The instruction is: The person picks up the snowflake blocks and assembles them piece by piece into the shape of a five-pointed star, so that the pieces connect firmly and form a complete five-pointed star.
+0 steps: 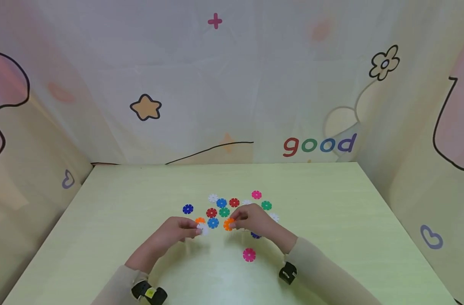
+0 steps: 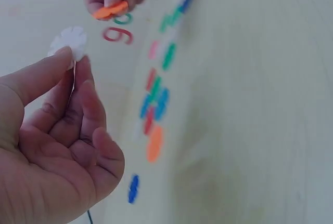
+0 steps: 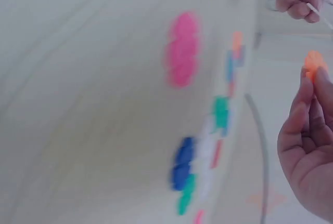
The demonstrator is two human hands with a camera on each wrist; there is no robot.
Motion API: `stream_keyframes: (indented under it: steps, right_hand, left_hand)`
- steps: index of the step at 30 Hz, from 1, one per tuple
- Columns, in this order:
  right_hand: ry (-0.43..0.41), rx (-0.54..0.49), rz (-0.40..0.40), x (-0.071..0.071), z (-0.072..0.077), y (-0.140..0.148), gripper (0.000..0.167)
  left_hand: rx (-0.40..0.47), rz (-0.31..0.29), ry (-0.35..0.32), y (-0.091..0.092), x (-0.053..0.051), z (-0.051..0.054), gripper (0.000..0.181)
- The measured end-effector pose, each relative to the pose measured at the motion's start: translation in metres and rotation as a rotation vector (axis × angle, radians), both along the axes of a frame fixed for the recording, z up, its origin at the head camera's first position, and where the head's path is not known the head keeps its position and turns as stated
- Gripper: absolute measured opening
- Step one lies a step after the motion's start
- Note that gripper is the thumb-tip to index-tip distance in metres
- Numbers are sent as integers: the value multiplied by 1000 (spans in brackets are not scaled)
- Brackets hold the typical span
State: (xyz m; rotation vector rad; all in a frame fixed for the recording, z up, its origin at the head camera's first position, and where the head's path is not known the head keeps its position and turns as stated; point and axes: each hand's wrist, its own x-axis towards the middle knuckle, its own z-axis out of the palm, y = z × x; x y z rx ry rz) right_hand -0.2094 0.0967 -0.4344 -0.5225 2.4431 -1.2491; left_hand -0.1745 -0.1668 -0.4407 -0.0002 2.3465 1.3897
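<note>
**Two discs in hand, fourteen loose ones counted around them**

We see the left hand [image 1: 176, 232] grasping one white, round, petal-notched plastic disc [image 1: 203, 229] at the fingertips, its other fingers bent loosely in the left wrist view. The right hand [image 1: 254, 218] pinches one orange, round, petal-notched plastic disc [image 1: 227, 225] between thumb and fingers. Both forearms slant inward from the near side, and the fingertips face each other, the two held discs apart.

Of the same notched kind, we count fourteen loose in the head view, though the right hand may hide more. Just beyond the left hand are one loose orange disc [image 1: 199, 220] and a dark-blue disc [image 1: 188, 209]. Between the hands and a little beyond them we find two light-blue discs [image 1: 213, 223], two red discs [image 1: 211, 212], a green disc [image 1: 224, 212] and a loose white disc [image 1: 213, 198]. Past the right hand sit a partly hidden white disc [image 1: 246, 202], a pink disc [image 1: 256, 194] and a second green disc [image 1: 266, 205]. A third loose white disc [image 1: 274, 217] is to its right, a second dark-blue disc [image 1: 256, 235] shows partly beneath it, and a second pink disc [image 1: 249, 254] is on its near side.

Farther out, we see two beige sleeves [image 1: 327, 271], two black wrist straps [image 1: 288, 273], the pale yellow-green table [image 1: 121, 203] and a printed cloth backdrop [image 1: 216, 84] reading "good".
</note>
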Motion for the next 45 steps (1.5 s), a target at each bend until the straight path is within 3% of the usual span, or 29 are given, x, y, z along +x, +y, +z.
stream_keyframes:
  steps: [5,11,15,20,31,38,45]
  right_hand:
    - [21,-134,-55,11,17,3,20]
    - [95,-156,-149,30,34,1,20]
    - [90,-193,-200,39,39,-1,19]
    - [85,-244,-236,44,40,-4,19]
    - [82,-270,-222,47,37,-9,17]
    - [120,-261,-221,47,35,-8,15]
    - [216,-252,-230,50,29,-11,14]
  left_hand:
    - [179,66,-30,6,11,20,28]
    - [329,151,-43,16,26,38,28]
    - [385,190,-38,22,30,46,26]
    - [396,212,-31,29,32,51,27]
    - [325,231,-49,36,31,49,27]
    - [302,182,-31,41,26,47,28]
    - [330,157,-43,43,24,44,26]
